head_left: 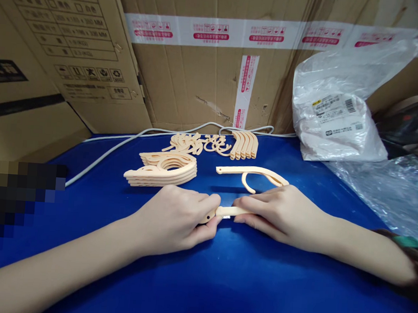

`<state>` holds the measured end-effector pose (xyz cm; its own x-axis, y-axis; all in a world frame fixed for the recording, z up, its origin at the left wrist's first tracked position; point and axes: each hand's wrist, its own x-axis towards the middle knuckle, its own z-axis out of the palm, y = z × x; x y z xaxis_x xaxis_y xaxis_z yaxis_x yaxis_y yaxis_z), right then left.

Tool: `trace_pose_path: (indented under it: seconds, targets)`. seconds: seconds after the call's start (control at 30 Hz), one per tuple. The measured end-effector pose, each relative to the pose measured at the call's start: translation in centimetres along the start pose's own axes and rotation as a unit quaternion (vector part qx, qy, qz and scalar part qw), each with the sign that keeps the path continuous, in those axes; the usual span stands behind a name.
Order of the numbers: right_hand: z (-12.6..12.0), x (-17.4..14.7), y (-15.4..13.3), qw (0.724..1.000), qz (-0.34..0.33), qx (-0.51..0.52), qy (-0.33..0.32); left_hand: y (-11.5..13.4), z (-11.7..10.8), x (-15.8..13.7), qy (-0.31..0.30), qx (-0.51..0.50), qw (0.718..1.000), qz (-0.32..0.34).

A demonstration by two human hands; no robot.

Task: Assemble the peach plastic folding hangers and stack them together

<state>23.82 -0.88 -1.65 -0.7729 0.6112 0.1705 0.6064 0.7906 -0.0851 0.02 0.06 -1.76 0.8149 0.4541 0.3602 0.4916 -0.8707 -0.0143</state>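
In the middle of the head view, my left hand (178, 216) pinches the jointed end, with a dark hole, of a beige plastic hanger piece (229, 211). My right hand (285, 212) is closed on the same piece farther along its bar, so both hands hold it level above the blue surface. Just beyond my right knuckles is a curved beige hanger arm (253, 170) with a ring-shaped hook; whether my right hand touches it I cannot tell. Beyond my left hand lies a stack of folded beige hangers (161, 177). My palms and part of the held piece are hidden.
Loose beige hooks (186, 143) and a row of curved hanger arms (244, 145) lie at the back of the blue table (200, 280). Behind them runs a white cable (114, 152) before cardboard boxes (200, 79). A white plastic bag (336, 117) and clear film (378, 192) are right.
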Motion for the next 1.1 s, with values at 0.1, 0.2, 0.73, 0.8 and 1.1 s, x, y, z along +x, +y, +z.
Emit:
trace_pose_path:
  seconds: [0.1,0.2,0.73,0.8,1.1]
  targets:
    - [0.00,0.01,0.04,1.000,-0.002,-0.004,0.003,0.08,-0.08,0.03,-0.009,0.005,1.000,-0.004]
    - [-0.02,0.01,0.05,1.000,-0.001,0.000,0.002,0.14,-0.25,0.12,-0.014,0.009,1.000,-0.003]
    - [-0.02,0.09,-0.08,1.000,0.007,0.010,-0.007,0.15,-0.31,0.17,-0.018,0.009,1.000,-0.001]
    - [-0.01,0.12,-0.11,1.000,0.010,0.005,-0.006,0.17,-0.33,0.16,-0.013,0.012,1.000,0.000]
    - [-0.08,0.00,0.09,1.000,-0.008,-0.018,0.016,0.14,-0.49,0.03,-0.021,0.015,0.999,0.030]
